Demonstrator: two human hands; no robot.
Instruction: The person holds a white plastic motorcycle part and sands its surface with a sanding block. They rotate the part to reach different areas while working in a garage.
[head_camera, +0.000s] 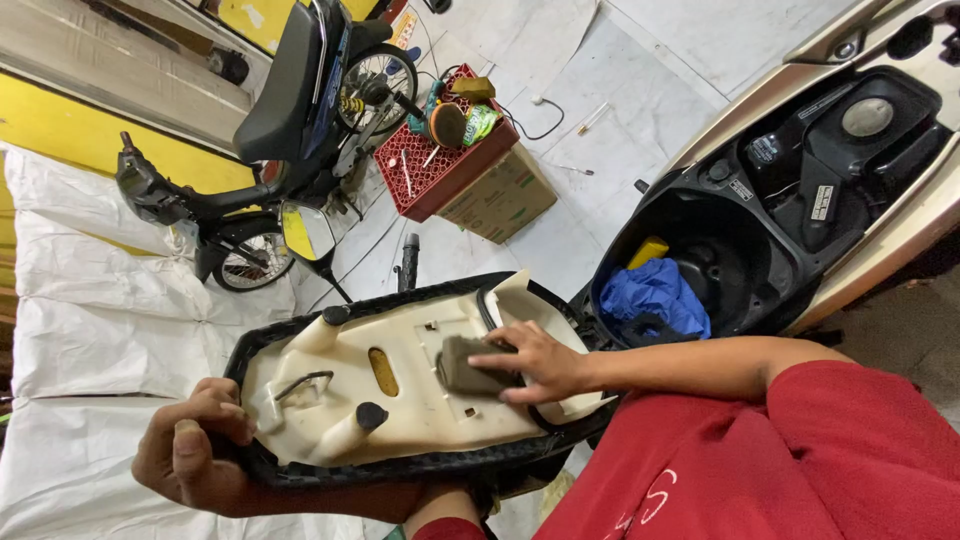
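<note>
Pressed under the right hand (535, 362), fingers spread flat over it, a dark grey-brown sponge (468, 365) sits on the cream underside of an upturned scooter seat (400, 395) at lower centre of the frame. At the lower left, the left hand (195, 455) is clenched around the seat's black rim. Just right of the seat, the open storage bay of a beige scooter (800, 180) holds a blue cloth (655, 295). Further off, at upper centre, a red crate (440, 170) of tools rests on a cardboard box (505, 200), beside a dark motorbike (290, 120) at upper left.
</note>
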